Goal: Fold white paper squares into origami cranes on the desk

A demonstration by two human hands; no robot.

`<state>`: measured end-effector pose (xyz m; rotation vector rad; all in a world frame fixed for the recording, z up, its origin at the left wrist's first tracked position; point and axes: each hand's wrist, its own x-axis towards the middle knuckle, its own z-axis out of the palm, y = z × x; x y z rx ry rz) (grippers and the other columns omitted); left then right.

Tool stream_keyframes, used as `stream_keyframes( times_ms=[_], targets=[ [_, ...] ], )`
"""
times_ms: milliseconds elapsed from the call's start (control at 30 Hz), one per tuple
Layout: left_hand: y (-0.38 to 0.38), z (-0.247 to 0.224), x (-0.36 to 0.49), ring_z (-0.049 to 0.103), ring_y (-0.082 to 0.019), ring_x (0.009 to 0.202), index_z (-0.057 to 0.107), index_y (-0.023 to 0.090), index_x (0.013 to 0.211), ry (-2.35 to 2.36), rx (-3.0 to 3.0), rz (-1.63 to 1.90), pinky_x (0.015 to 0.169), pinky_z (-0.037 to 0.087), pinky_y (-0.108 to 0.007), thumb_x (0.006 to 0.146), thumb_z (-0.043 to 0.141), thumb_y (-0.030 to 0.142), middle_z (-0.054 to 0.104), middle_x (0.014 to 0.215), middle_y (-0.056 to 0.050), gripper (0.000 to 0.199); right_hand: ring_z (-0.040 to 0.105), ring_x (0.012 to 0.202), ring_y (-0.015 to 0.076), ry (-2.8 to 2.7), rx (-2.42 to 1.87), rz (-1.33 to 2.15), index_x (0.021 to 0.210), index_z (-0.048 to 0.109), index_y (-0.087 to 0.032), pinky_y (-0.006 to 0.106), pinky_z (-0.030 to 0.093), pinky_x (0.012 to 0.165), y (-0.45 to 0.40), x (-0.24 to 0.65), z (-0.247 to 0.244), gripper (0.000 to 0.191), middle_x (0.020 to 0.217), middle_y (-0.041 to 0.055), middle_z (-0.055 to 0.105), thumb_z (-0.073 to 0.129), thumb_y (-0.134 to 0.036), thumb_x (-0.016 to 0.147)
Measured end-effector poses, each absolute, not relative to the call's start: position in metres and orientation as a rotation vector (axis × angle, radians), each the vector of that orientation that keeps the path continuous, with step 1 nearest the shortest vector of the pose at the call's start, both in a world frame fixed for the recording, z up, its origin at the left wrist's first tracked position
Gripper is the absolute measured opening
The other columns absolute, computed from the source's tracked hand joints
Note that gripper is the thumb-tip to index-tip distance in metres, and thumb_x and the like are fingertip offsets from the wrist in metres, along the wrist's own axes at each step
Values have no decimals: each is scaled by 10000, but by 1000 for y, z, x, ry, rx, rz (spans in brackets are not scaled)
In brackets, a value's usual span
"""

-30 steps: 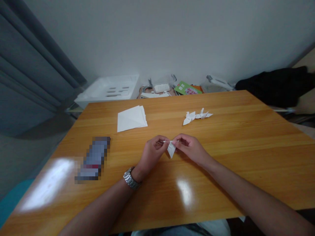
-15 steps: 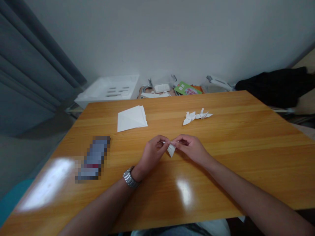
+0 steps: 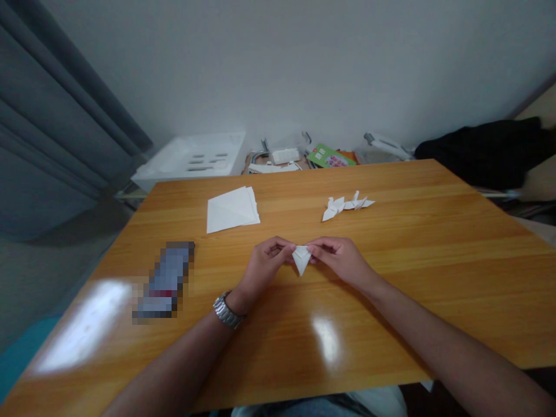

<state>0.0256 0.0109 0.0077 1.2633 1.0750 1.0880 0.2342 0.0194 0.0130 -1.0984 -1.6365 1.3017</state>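
A small piece of folded white paper (image 3: 301, 260), kite-shaped with its point toward me, is held just above the table between both hands. My left hand (image 3: 268, 262), with a metal watch (image 3: 227, 310) at the wrist, pinches its left corner between thumb and fingers. On the other side my right hand (image 3: 341, 260) grips the right corner the same way. Crease lines show on the paper's face. Beyond my hands, two folded paper cranes (image 3: 347, 205) sit close together on the table.
A stack of white paper sheets (image 3: 233, 209) lies at the back left of the wooden table (image 3: 412, 231). Nearer on the left is a pixelated phone-like object (image 3: 167, 278). Behind the table are a white foam tray (image 3: 174, 156), a green booklet (image 3: 330, 156) and dark cloth (image 3: 486, 150).
My hands have drawn slightly apart, the left one moving a little left. More of the folded paper's face now shows between the fingertips.
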Motion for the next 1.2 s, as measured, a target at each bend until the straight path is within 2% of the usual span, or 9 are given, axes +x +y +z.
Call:
stream_keyframes(
  times_ms=[233,467,767,1200],
  targets=[
    [8,17,25,710,-178,733,701,140,853,1131,1453,1082,704,590,-272,891,680,487,751,815,-67,349,700,771,203,-1630,-1088,1302,974,770,-188,319,564,730,20,233,11,327,893,60,772,648,-485,911],
    [6,14,27,715,-174,747,703,146,903,1144,1502,1087,702,585,-260,931,625,436,754,846,-66,302,699,810,212,-1649,-1118,1222,943,755,-192,316,542,743,19,234,10,281,915,62,775,651,-452,912],
    [0,11,30,697,-159,769,673,174,896,1208,1716,1031,711,545,-235,929,652,359,725,863,-37,189,691,804,206,-1792,-1140,1095,918,737,-198,306,516,743,12,229,16,197,888,49,764,635,-366,927],
    [0,13,30,676,-145,766,668,173,909,1203,1788,987,708,521,-225,948,624,353,718,872,-28,190,647,780,173,-1942,-1127,968,881,711,-197,279,468,724,14,230,19,207,843,27,721,591,-339,971]
  ],
)
